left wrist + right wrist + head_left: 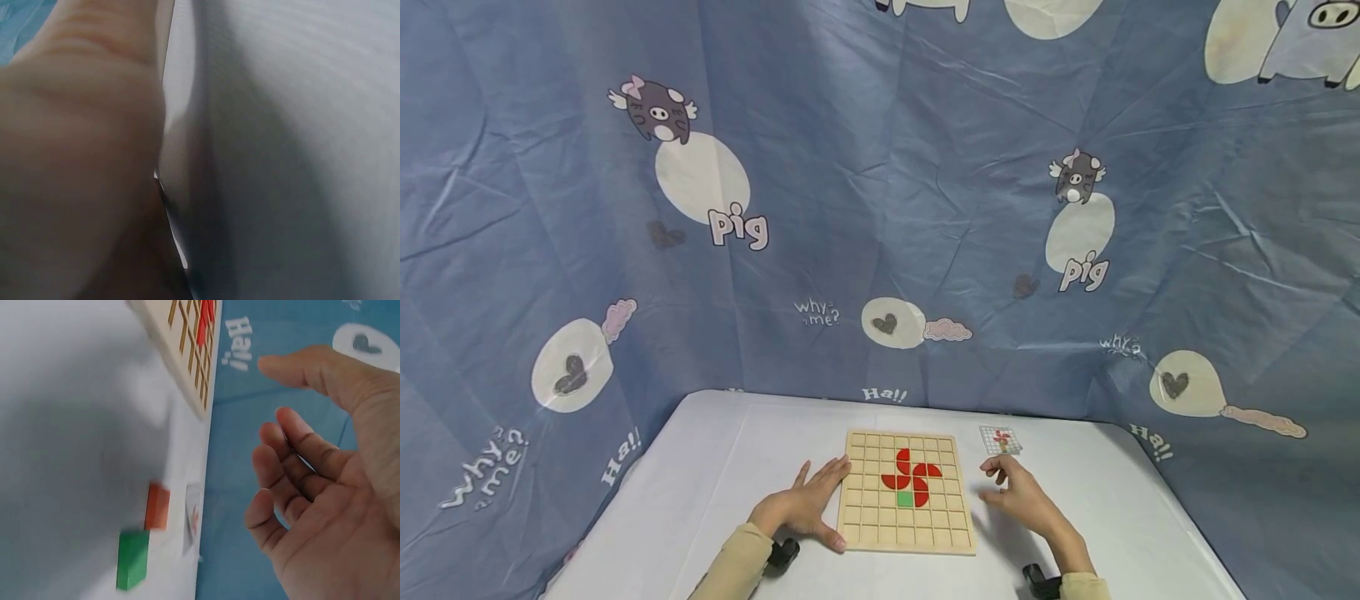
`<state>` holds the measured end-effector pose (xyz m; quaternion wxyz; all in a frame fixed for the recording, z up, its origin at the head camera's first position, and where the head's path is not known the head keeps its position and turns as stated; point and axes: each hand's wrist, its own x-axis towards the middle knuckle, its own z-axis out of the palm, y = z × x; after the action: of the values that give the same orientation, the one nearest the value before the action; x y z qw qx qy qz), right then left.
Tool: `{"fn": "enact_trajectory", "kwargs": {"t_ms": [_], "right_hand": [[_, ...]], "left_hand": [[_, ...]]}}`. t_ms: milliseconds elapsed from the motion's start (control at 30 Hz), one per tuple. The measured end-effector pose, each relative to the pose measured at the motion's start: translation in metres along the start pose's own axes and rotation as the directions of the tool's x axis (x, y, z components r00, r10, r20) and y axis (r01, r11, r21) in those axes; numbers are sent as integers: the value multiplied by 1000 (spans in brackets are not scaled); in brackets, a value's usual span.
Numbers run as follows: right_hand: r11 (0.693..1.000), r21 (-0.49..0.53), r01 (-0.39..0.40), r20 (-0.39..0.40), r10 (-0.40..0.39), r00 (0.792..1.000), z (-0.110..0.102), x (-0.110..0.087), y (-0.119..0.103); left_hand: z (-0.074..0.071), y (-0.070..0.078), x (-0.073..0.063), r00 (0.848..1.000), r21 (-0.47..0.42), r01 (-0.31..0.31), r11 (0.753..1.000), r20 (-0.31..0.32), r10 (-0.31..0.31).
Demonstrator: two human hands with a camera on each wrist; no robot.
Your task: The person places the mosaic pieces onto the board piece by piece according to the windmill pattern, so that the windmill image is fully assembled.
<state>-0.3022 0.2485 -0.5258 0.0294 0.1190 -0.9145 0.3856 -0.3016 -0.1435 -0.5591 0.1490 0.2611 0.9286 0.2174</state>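
Note:
A wooden grid board (868, 515) lies on the white table. Several red quarter-round pieces (927, 471) form a pinwheel in its cells, and a green square piece (905, 499) sits just below them. My left hand (805, 504) is spread beside the board, with fingertips and thumb at its left edge. Off the board's right side hovers my right hand (1018, 500), fingers loosely bent and nothing between them. In the right wrist view a green block (132, 559) and an orange block (157, 506) lie on the table near that hand.
A small card (1000, 439) printed with a grid and a red pinwheel picture lies on the table behind my right hand. A blue patterned cloth (880, 208) hangs around the back and sides of the white table (730, 442).

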Motion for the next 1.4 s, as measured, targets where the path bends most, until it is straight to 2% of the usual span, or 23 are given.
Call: {"fn": "enact_trajectory", "kwargs": {"t_ms": [267,400,633,800,900,1167,1400], "right_hand": [[996,-57,-72,-1,72,997,-11,-1,21],[991,-74,-115,25,118,993,-13,-1,29],[966,-128,-224,57,233,971,-12,0,35],[949,-162,-270,68,284,957,-9,2,41],[945,-168,-280,65,294,954,-9,3,43],[952,-159,-261,37,270,962,-8,1,44],[942,-161,-295,31,304,952,-6,4,45]], "left_hand": [[1,-1,0,1000,-12,-10,1000,-5,10],[1,-2,0,1000,-15,-9,1000,-6,9],[2,-3,0,1000,-9,-11,1000,-7,11],[2,-2,-1,1000,-5,-16,1000,-9,16],[1,-3,0,1000,-2,-13,1000,-8,13],[1,-1,0,1000,16,-10,1000,-2,10],[-2,1,0,1000,7,-15,1000,8,15]]}}
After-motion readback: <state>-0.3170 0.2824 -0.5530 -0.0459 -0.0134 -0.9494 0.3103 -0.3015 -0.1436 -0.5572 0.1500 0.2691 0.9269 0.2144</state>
